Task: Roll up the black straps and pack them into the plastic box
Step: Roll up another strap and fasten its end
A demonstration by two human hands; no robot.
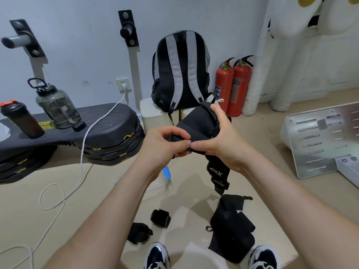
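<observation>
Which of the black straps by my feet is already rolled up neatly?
The small cylinder-shaped strap just ahead of the left shoe; the others lie loose or crumpled.

A pale blue wall (77,45) carries two black peg brackets (128,30) and a socket (122,84). The floor (38,200) is beige. A grey-striped backpack (180,74) stands on a pale block (151,112) beside two red fire extinguishers (233,88).

Matt black cloth strap (196,123), glossy red metal extinguishers (233,88), translucent plastic bottle (56,105), perforated shiny metal plate (320,140)

Left hand (165,146) and right hand (219,140) meet thumb to thumb, both pinching.
</observation>
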